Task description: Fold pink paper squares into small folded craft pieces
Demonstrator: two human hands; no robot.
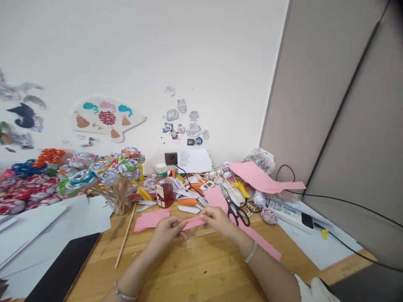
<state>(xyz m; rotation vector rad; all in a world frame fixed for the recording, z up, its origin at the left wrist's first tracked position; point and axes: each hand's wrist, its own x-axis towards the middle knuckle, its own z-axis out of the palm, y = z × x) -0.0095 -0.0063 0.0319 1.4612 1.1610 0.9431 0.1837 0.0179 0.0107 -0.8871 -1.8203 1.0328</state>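
Note:
A small folded strip of pink paper [193,223] is stretched between my two hands above the wooden table. My left hand [168,231] pinches its left end between thumb and fingers. At the other end, my right hand [217,219] grips it with the fingertips. Just behind my left hand lies a stack of pink paper pieces [150,219]. Black-handled scissors [238,213] rest on a long pink paper strip [261,241] to the right of my right hand. A thin wooden stick [125,237] lies left of my left hand.
A bottle of reddish liquid [163,188] stands behind the hands among paper scraps [189,197]. Paper flowers [110,172] crowd the left back. White sheets [56,222] and a black flat board [64,268] lie left. A power strip [291,214] with a cable sits right.

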